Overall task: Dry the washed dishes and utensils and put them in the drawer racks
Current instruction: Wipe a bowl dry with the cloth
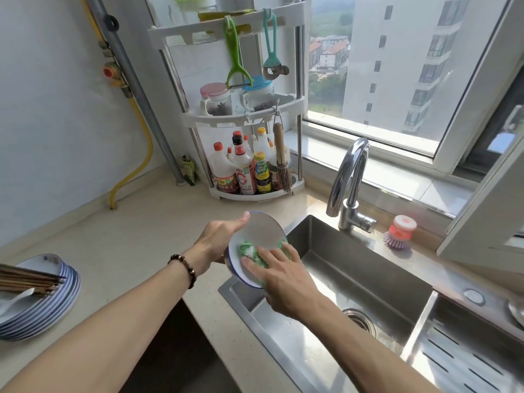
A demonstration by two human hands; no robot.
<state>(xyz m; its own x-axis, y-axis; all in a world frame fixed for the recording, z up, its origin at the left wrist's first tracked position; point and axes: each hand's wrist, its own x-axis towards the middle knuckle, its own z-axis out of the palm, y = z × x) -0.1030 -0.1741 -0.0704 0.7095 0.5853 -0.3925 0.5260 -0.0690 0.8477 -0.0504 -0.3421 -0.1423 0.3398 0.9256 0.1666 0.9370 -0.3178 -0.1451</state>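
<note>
My left hand (219, 239) grips a white plate with a blue rim (262, 231), tilted on edge over the left side of the sink (354, 282); the thumb hooks over its top edge. My right hand (280, 276) presses a green and white cloth (255, 252) against the plate's lower face with spread fingers. At the left edge of the counter stands a stack of several blue-rimmed plates (59, 296), with wooden chopsticks (28, 280) and a white spoon (14, 300) lying on top.
A curved tap (350, 177) rises behind the sink, with a pink and purple dish brush (399, 231) beside it. A white corner rack (255, 165) holds sauce bottles and jars. A slotted metal drain tray (465, 353) sits at the lower right.
</note>
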